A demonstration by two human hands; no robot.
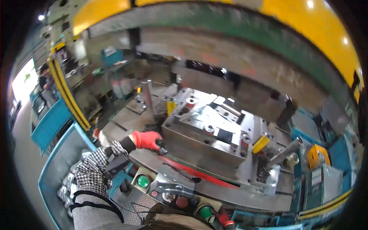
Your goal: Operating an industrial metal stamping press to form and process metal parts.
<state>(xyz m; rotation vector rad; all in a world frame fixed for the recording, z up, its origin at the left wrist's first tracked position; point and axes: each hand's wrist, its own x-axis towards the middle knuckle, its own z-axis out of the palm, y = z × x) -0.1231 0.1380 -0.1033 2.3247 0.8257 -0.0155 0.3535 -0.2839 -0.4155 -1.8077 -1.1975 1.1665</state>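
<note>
Standing well apart, the two gloved hands divide between the front of a press and its controls. The left hand [147, 140] is just beside the front corner of the steel die block [184, 140], its fingers curled; a small greyish bit shows at the fingertips, but whether they grip it, I cannot tell. The right hand [223, 218] is low in view, next to the right green button [206, 212] of the control panel [180, 188]; whether it presses or merely rests there is unclear. The die block sits on the press bed [124, 122] beneath the heavy ram [237, 63], with bright metal pieces [214, 119] on top. The step in hand looks to be tending the die front while one hand waits by the controls; pressing any button would call for the left hand to be clear of the ram first. Glare blurs the outlines of the bright pieces, the right hand's fingers are partly hidden, and its forearm is cut off by the lower edge.
</note>
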